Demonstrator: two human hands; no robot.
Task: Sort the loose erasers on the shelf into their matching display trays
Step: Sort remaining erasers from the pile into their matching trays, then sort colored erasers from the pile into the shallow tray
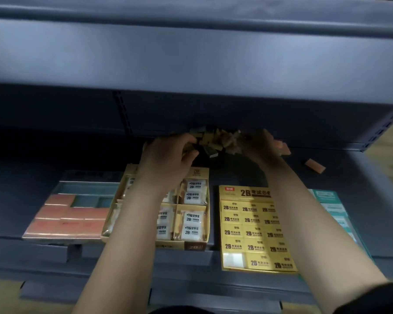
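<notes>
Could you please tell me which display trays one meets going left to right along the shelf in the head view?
In order: teal plastic tray partly filled with salmon-pink erasers, divided yellow cardboard tray of wrapped white erasers, flat yellow tray of yellow 2B erasers, teal-and-white tray partly behind the right forearm.

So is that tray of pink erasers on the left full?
No: the pink erasers cover only the near part of the left tray, and its bare teal floor shows at the back.

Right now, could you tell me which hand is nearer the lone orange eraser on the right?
Right. The right hand is just left of the eraser; the left hand is farther left.
</notes>
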